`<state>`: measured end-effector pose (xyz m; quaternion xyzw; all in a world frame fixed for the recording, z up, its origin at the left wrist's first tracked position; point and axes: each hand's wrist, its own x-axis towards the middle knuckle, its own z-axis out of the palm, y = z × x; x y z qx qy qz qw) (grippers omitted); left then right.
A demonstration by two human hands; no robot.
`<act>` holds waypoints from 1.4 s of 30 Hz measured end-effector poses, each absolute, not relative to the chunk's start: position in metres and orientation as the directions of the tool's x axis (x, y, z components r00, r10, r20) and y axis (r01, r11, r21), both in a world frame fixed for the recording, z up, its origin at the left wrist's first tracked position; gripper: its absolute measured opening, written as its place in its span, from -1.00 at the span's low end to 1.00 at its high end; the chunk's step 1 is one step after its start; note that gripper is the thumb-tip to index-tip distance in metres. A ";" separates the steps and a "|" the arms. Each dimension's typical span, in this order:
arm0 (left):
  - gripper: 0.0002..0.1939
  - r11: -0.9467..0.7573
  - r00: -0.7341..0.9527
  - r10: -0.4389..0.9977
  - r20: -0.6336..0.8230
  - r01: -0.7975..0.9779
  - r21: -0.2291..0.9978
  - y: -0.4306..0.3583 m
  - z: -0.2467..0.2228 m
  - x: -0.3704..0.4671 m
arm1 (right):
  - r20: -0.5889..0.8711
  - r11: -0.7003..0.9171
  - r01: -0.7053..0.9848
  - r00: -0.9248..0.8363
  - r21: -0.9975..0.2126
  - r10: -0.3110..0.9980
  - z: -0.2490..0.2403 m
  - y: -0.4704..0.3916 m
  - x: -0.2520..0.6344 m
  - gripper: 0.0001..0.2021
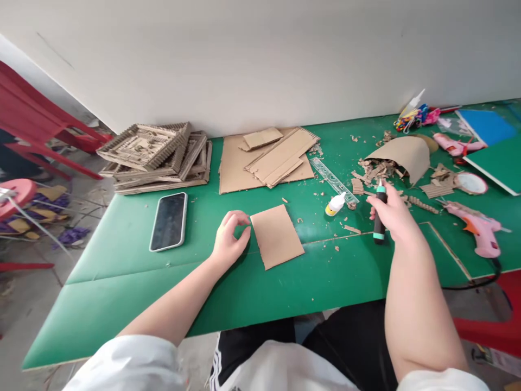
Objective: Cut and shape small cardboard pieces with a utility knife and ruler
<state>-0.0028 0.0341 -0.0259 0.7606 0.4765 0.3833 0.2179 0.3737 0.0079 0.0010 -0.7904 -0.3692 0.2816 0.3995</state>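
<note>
On the green table before me lies a roughly square piece of cardboard (277,237). My left hand (232,238) rests beside its left edge, fingers loosely curled, the thumb apart and nothing held. To the right, my right hand (393,212) is closed around a black-and-teal craft knife (379,220). The knife stands near upright in the view, its metal tip pointing away from me; the blade is too small to make out. Left of that hand is a small white glue bottle (335,204) with a yellow label, next to a clear stencil ruler (331,179).
A stack of corrugated cardboard frames (152,152) and a phone (169,221) lie at left. Cardboard sheets (238,165) lie against the wall. Scraps, a curved cardboard piece (402,155), a tape roll (471,183) and pink glue guns (480,228) crowd the right.
</note>
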 end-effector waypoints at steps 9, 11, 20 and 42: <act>-0.17 -0.709 0.713 0.697 0.080 0.668 0.227 0.019 -0.032 0.013 | -0.072 -0.492 0.792 0.502 -0.362 0.862 0.005 -0.015 0.362 -0.47; -0.15 -0.720 0.722 0.689 0.070 0.668 0.190 0.018 -0.033 0.014 | -0.034 -0.498 0.819 0.511 -0.284 0.859 0.002 -0.018 0.363 -0.52; -0.14 -0.746 0.750 0.661 0.042 0.649 0.150 0.016 -0.032 0.019 | -0.048 -0.526 0.833 0.526 -0.170 0.849 -0.007 -0.016 0.368 -0.54; -0.58 -0.460 0.291 0.878 0.379 0.730 0.505 0.103 -0.017 0.063 | 0.313 -0.122 0.696 0.463 -0.708 0.829 0.006 -0.020 0.366 -0.75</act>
